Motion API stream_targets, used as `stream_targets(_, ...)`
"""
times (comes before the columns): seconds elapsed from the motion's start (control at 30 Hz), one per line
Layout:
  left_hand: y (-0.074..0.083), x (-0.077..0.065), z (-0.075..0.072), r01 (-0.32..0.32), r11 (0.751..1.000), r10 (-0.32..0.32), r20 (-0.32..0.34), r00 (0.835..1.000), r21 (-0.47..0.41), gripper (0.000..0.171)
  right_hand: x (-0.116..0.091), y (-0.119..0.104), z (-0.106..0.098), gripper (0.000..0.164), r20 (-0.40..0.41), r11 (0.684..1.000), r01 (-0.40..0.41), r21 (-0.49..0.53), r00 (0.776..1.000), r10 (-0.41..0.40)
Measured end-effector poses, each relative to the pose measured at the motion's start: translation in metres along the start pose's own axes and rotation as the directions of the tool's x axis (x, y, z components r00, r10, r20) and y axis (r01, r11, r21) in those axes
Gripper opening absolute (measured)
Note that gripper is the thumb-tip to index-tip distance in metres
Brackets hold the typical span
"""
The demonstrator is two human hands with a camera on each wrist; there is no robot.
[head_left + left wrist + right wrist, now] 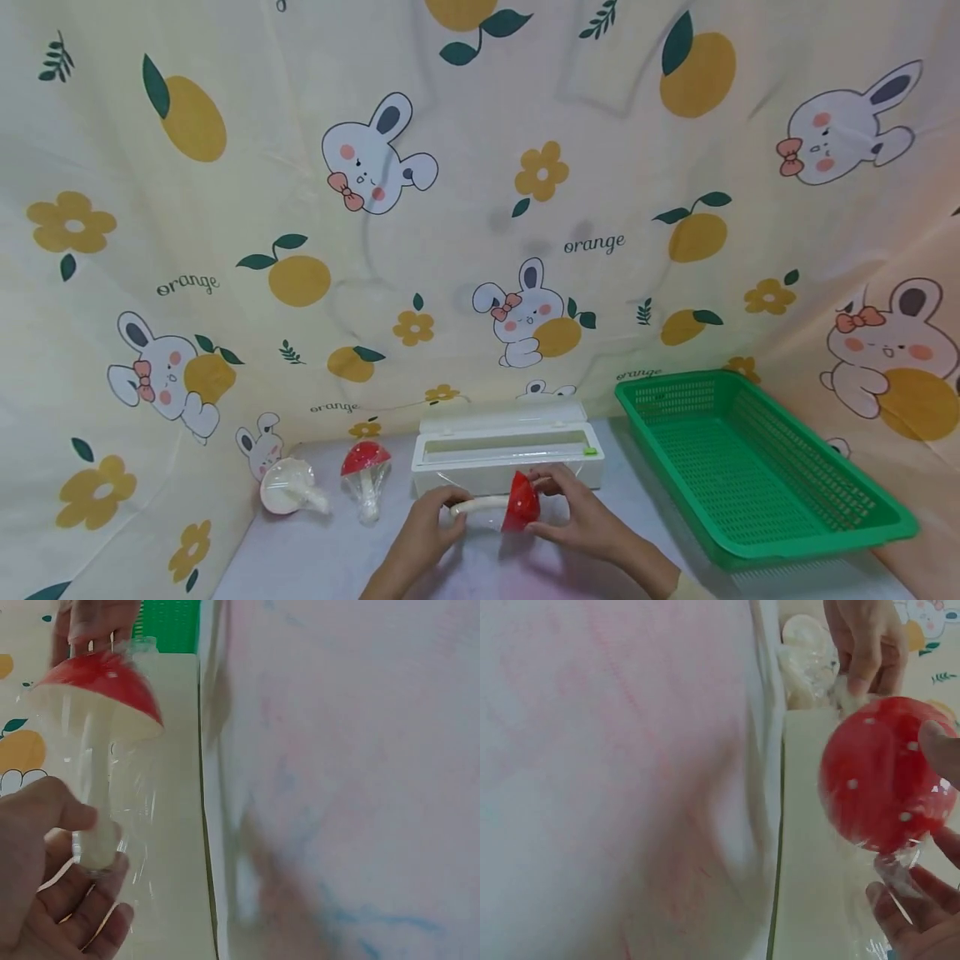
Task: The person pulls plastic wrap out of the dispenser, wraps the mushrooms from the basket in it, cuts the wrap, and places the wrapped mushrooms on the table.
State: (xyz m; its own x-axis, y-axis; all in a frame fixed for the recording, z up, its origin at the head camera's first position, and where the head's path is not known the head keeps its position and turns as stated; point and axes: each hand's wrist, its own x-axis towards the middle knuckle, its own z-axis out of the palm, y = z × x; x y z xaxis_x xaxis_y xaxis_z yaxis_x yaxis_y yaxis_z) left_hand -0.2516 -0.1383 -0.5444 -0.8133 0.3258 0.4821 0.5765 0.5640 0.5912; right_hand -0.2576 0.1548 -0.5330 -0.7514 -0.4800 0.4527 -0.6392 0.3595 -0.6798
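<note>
A toy mushroom (522, 503) with a red, white-dotted cap and a white stem lies sideways between my two hands in the head view. Clear film (139, 791) hangs around its stem and cap. My left hand (426, 529) pinches the lower end of the stem between thumb and fingers. From the other end, my right hand (588, 518) holds the cap, the thumb (939, 750) on its red top and the fingers on bunched film at the cap's edge. Just behind the hands stands a white cling film dispenser (506, 477) with a green slider.
Two more film-wrapped mushrooms rest at the left: one red-capped (366, 458) with its stem toward me, one pale (288, 487) on its side. A green plastic basket (817, 550) stands at the right. A patterned cloth (465, 250) hangs behind the table.
</note>
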Motion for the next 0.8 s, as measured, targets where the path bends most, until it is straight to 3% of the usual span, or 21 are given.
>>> stream_targets(0.07,0.001,0.002,0.0,-0.024,1.0,0.024,-0.04,0.999,-0.019,0.029,0.001,0.0,0.0,0.078,-0.009,1.0,0.0,0.004,1.0,0.0)
stream_targets(0.1,0.003,0.003,0.0,-0.008,0.999,0.007,-0.046,0.999,-0.035,0.03,0.001,0.0,0.0,0.082,-0.014,1.0,0.005,0.001,1.0,-0.005)
stream_targets(0.3,0.012,0.011,-0.004,0.164,0.976,-0.171,-0.032,0.985,-0.144,0.041,0.006,0.001,0.0,0.103,-0.067,0.997,0.03,-0.069,0.997,-0.034)
stream_targets(0.57,0.014,0.02,-0.005,0.138,0.978,-0.157,-0.117,0.981,-0.157,0.022,0.016,0.001,0.001,0.107,-0.106,0.981,0.084,-0.175,0.989,-0.104)
stream_targets(0.8,0.015,0.028,-0.008,0.146,0.966,-0.178,-0.14,0.974,-0.213,0.019,0.023,0.001,0.001,0.103,-0.105,0.969,0.035,-0.244,0.992,-0.062)
